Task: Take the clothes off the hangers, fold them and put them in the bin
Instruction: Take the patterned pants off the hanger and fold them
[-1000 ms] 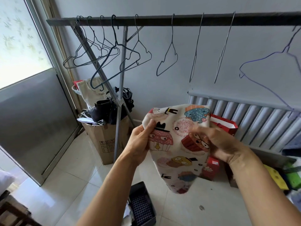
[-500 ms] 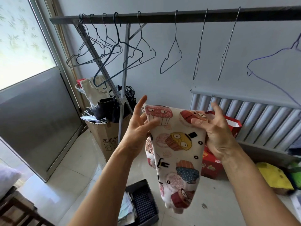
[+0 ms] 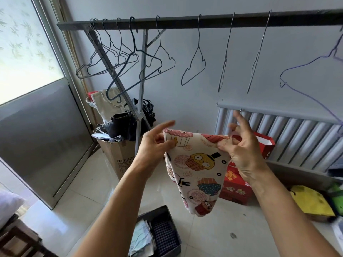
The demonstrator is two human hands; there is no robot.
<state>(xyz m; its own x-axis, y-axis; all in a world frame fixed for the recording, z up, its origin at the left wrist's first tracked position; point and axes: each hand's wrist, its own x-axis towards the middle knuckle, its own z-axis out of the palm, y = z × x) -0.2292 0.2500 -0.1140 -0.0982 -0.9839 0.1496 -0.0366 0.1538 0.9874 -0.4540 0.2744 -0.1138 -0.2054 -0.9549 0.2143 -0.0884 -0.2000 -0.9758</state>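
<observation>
A cream garment printed with cartoon cupcakes (image 3: 198, 169) hangs folded in front of me at chest height. My left hand (image 3: 154, 143) pinches its upper left corner with thumb and lower fingers, the forefinger stretched out. My right hand (image 3: 239, 145) pinches the upper right corner, its other fingers spread upward. On the floor below stands a dark bin (image 3: 172, 216) holding folded clothes (image 3: 157, 236). The rail (image 3: 204, 20) overhead carries several bare wire hangers (image 3: 194, 65).
A cardboard box (image 3: 118, 156) stuffed with bags stands by the rack's leg (image 3: 140, 101). Red boxes (image 3: 235, 186) and a radiator (image 3: 289, 138) lie behind the garment. A yellow bag (image 3: 310, 203) sits at right, a glass door (image 3: 42, 130) at left.
The garment has been folded over and now hangs from its top edge between both hands. Both hands have shifted to pinch its upper corners with fingers spread.
</observation>
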